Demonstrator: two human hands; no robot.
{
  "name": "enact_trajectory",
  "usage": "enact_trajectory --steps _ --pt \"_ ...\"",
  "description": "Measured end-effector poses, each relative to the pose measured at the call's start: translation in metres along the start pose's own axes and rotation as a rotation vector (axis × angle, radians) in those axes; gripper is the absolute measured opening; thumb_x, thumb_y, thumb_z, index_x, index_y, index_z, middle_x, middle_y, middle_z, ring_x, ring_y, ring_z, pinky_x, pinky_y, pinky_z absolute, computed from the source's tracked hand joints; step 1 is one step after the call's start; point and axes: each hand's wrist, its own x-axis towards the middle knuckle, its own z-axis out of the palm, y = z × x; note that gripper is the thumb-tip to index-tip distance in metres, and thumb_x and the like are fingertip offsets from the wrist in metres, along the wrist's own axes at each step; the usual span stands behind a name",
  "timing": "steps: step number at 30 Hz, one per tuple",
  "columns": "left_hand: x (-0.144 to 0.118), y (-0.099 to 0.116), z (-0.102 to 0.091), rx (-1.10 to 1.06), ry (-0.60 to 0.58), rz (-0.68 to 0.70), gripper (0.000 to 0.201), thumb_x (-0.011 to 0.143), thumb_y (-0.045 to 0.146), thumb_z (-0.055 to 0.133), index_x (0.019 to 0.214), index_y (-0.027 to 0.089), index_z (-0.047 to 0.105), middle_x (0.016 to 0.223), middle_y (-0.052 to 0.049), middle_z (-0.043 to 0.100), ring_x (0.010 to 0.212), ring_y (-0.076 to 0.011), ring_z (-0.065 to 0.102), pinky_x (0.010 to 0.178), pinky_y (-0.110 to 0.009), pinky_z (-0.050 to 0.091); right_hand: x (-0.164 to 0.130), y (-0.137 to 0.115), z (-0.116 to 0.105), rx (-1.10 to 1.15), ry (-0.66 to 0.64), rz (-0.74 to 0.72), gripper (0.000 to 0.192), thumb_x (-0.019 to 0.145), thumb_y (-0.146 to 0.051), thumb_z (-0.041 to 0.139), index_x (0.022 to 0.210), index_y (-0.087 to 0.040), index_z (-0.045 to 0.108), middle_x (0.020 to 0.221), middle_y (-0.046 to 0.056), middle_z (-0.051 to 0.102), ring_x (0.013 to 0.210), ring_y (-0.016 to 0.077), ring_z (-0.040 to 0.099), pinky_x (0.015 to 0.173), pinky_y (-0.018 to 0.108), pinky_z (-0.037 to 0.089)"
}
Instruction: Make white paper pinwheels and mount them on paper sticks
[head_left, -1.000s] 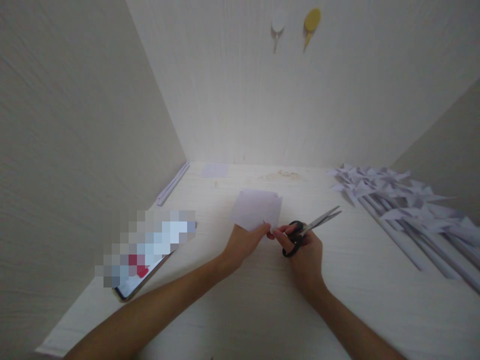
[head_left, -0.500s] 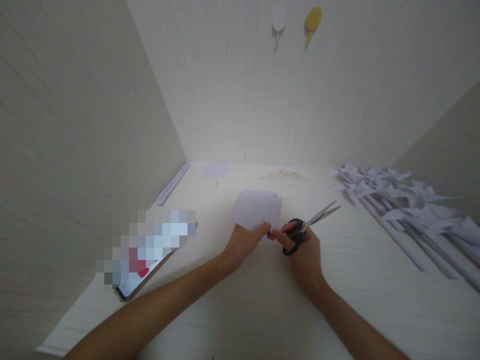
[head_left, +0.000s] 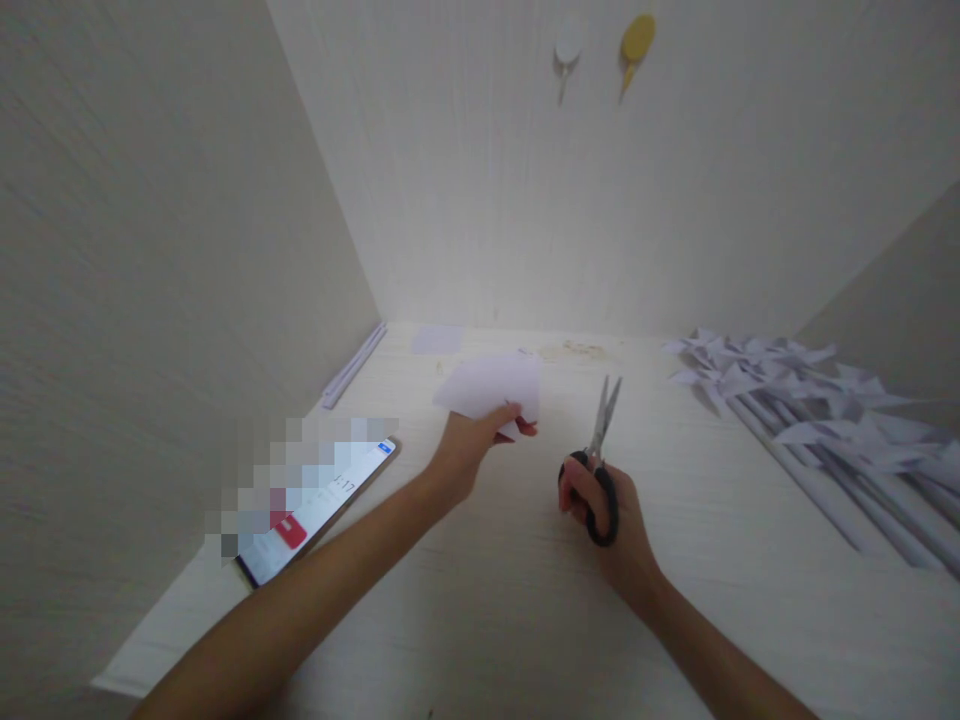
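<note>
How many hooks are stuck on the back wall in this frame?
2: a white hook and a yellow hook beside it on its right, both high on the back wall, above the paper and scissors in the hands.

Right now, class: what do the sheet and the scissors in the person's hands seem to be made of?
Sheet: thin matte white paper, probably; it bends where the left hand pinches it.
Scissors: shiny grey blades, likely steel; glossy black handles, seemingly plastic, in the right hand.

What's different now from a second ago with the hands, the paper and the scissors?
The hands have parted. The left hand carried the folded paper left and back; the right hand swung the scissors to point away, and it no longer touches the paper. The phone and paper pinwheels stayed put.
</note>
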Motion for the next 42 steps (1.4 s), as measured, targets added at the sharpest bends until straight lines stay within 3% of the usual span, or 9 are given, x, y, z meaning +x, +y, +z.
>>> enact_trajectory --steps 4,6,11,42 --pt "0.006 0.01 -0.006 -0.067 0.019 0.039 0.011 0.062 0.024 0.057 0.061 0.013 0.056 0.061 0.0 0.06 0.059 -0.0122 0.058 0.062 -0.025 0.044 -0.008 0.0 0.008 -0.118 -0.272 0.127 0.038 0.068 -0.044 0.053 0.043 -0.017 0.042 0.038 -0.004 0.038 0.037 0.0065 0.033 0.037 0.021 0.023" --pt "0.007 0.013 -0.006 -0.08 0.015 0.047 0.012 0.062 0.024 0.057 0.059 0.012 0.056 0.062 -0.001 0.06 0.059 -0.0122 0.058 0.063 -0.026 0.044 -0.01 0.001 0.011 -0.152 -0.324 0.173 0.039 0.067 -0.045 0.053 0.042 -0.017 0.041 0.037 -0.004 0.038 0.035 0.0063 0.033 0.036 0.02 0.023" --pt "0.005 0.013 -0.005 -0.058 -0.009 0.053 0.013 0.063 0.024 0.056 0.057 0.012 0.056 0.061 -0.001 0.06 0.06 -0.0122 0.057 0.062 -0.025 0.043 -0.009 0.001 0.009 -0.188 -0.279 0.149 0.043 0.071 -0.048 0.047 0.041 -0.017 0.04 0.037 -0.003 0.039 0.035 0.0063 0.034 0.036 0.02 0.025" --pt "0.005 0.009 -0.005 -0.084 -0.008 0.047 0.009 0.062 0.022 0.058 0.059 0.013 0.056 0.057 0.001 0.059 0.056 -0.0125 0.057 0.063 -0.029 0.044 -0.008 0.005 0.009 -0.244 -0.271 0.165 0.044 0.071 -0.048 0.047 0.04 -0.017 0.039 0.033 -0.003 0.039 0.031 0.0049 0.031 0.033 0.02 0.022"
